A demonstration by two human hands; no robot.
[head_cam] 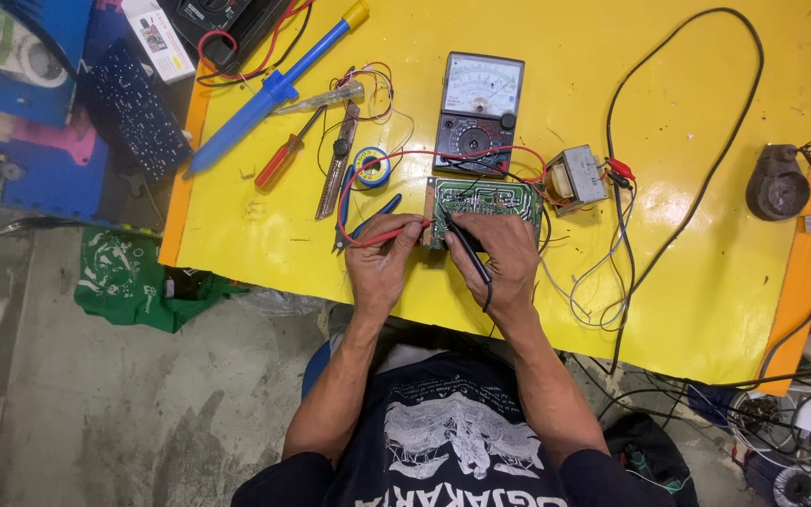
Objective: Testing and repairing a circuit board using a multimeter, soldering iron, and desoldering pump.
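Head view, looking straight down on a yellow table (668,282) where a person works with both bare hands. The left hand (382,263) is closed around a red probe (396,235), pinching it between thumb and fingers with the tip aimed at the left edge of a green circuit board (485,202). The right hand (499,258) is clamped on a black probe (466,249), held like a pen, its tip touching the board's near left part (the exact contact spot is too small to tell). The board lies flat near the table's front edge, just beyond both hands.

Directly behind the board stands an analogue multimeter (478,113), its red and black leads curling down toward the hands. To the board's right, just beside it, sits a small transformer (574,176) with clips and thin wires trailing off toward the table edge. To the left lie a roll of solder (373,169), a pair of tweezers (338,164), a red-handled screwdriver (283,158) and a long blue desoldering pump (269,94) with a yellow cap. A long black cable (706,178) loops over the right half of the table. A soldering iron stand (781,183) sits off the right side.
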